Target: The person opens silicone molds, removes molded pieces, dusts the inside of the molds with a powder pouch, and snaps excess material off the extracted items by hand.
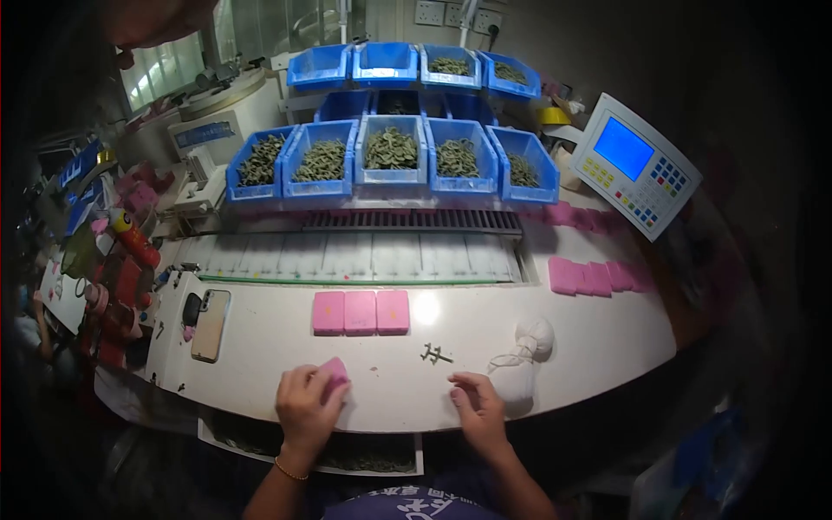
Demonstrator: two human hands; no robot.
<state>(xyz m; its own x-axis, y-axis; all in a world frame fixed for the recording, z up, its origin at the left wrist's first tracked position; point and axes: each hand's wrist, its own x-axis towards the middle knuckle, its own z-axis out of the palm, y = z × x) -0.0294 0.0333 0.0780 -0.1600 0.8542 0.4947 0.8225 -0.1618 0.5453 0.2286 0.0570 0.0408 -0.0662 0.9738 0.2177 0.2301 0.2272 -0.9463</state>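
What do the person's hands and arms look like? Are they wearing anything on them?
The left hand and right hand have no gloves. A thin gold-coloured bracelet circles the left wrist; none shows on the right. The forearms are bare, below a purple shirt with white writing.

Behind the blue plastic bins [396, 155]: plain grey wall [555, 43] with white rectangular sockets [458, 16], and at upper left a bright window with pale vertical slats [169, 76]. In front of them, white curved-edge worktable [251, 394], glossy, with glare from a light; surroundings dark.
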